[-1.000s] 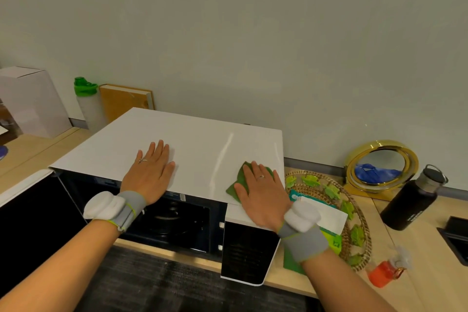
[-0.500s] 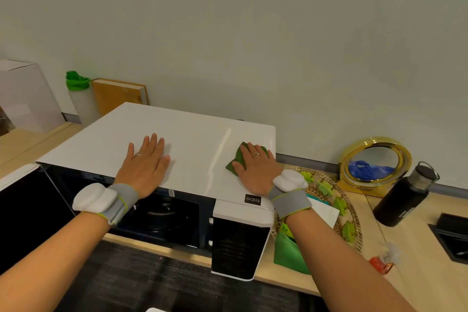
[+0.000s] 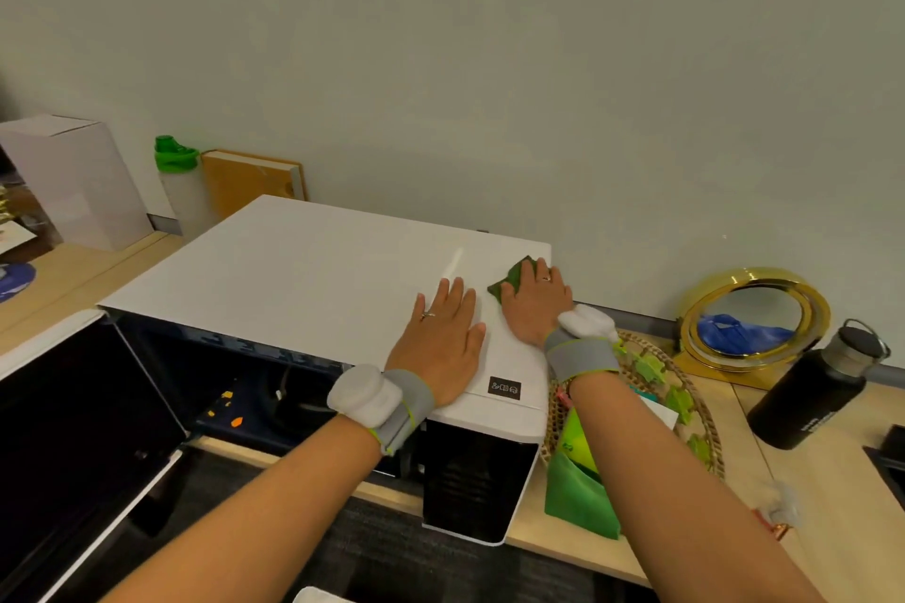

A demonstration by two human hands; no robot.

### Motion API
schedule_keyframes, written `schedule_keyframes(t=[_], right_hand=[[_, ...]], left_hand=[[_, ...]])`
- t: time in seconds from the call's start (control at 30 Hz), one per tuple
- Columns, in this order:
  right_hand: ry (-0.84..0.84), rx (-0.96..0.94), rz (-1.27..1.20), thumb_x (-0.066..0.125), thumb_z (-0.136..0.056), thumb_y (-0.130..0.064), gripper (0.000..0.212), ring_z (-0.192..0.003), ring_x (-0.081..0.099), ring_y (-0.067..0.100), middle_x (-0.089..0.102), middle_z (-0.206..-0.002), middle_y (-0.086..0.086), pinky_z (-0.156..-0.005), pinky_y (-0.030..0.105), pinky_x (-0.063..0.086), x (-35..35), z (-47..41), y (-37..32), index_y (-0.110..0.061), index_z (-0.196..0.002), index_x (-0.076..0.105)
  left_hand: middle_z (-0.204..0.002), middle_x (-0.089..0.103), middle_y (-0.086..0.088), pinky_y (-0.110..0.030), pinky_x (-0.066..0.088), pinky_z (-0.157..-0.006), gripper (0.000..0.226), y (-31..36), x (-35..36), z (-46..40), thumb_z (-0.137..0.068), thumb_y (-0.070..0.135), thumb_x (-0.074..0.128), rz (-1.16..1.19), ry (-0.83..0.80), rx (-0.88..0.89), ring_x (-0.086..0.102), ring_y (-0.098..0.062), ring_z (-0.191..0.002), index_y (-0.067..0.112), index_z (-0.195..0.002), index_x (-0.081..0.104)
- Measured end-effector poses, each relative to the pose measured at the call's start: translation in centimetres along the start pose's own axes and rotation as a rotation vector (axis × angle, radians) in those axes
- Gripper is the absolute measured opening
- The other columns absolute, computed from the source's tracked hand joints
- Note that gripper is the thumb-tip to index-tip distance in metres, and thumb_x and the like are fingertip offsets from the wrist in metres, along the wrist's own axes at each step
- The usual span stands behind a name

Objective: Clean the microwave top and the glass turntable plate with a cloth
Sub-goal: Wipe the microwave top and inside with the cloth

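The white microwave [image 3: 313, 274] stands on a wooden counter with its door [image 3: 73, 436] swung open to the left. Its dark cavity shows no clear view of the glass turntable plate. My left hand [image 3: 443, 345] lies flat, fingers apart, on the right part of the microwave top. My right hand [image 3: 536, 306] presses a green cloth [image 3: 512, 282] onto the top near its far right corner. Only the cloth's far left part shows past my fingers.
A woven basket [image 3: 685, 402] with green items sits right of the microwave, with a green cloth [image 3: 580, 499] in front of it. A gold round mirror [image 3: 754, 318] and black bottle [image 3: 813, 397] stand further right. A green-capped bottle [image 3: 178, 186], wooden board [image 3: 250, 181] and white box [image 3: 78, 181] stand behind left.
My right hand has slid the cloth from the near right edge toward the far right corner. My left hand has moved right across the top, close to the right hand.
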State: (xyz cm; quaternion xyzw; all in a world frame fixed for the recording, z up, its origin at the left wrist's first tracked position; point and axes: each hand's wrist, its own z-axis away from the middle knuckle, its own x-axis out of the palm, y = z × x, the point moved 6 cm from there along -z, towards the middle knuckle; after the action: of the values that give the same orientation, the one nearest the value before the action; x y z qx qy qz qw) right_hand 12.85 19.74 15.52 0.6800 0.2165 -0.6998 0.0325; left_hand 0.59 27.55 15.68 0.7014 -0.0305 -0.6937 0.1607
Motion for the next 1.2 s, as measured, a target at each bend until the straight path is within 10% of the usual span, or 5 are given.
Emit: schedule_keyframes(t=[1.2], right_hand=[[-0.027,-0.048,-0.32,0.032,-0.102,-0.023,0.055,-0.146,0.012,0.031,0.003,-0.158,0.016,-0.119,0.032,0.013,-0.2,-2.2,1.8,-0.002,-0.149,0.013]], left_hand=[[-0.161,-0.003,-0.002,-0.031,-0.007,-0.121,0.053,0.6,-0.3,0.2,-0.103,0.028,0.013,0.115,0.097,-0.008,-0.007,-0.015,-0.149,0.013,-0.152,-0.001]])
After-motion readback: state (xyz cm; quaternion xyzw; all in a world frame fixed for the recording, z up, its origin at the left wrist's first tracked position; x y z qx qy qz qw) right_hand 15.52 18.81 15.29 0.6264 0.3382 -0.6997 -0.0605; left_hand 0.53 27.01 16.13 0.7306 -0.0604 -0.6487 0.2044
